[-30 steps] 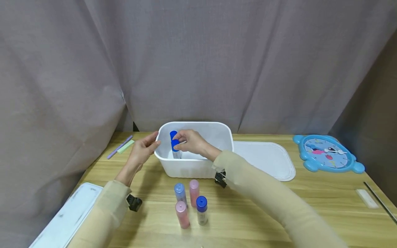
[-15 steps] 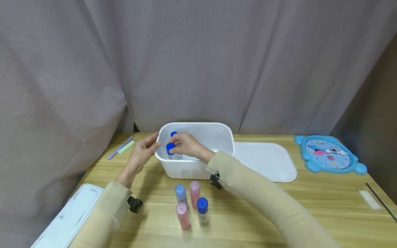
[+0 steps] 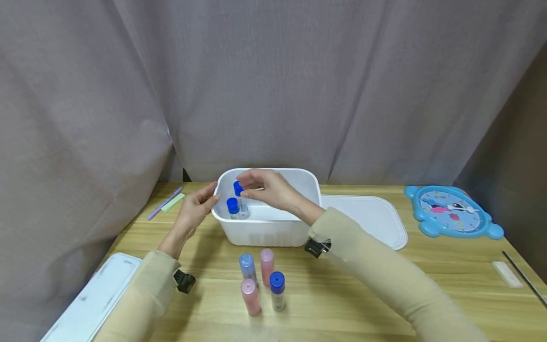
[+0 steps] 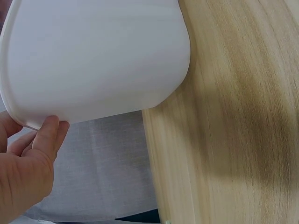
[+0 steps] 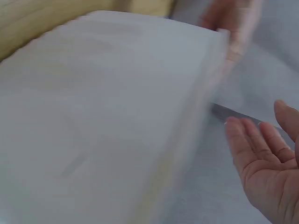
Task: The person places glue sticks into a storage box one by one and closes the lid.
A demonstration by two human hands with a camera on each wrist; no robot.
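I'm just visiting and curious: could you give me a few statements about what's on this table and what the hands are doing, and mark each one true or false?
1. Two blue-capped bottles stand inside the white bin. True.
2. The left hand rests on the clock. False: it holds the bin's left rim.
3. Four bottles stand on the table in front of the bin. True.
4. The right hand grips a pink bottle. False: it is open above the bin, holding nothing.
5. The bin's lid covers it. False: it lies beside the bin.
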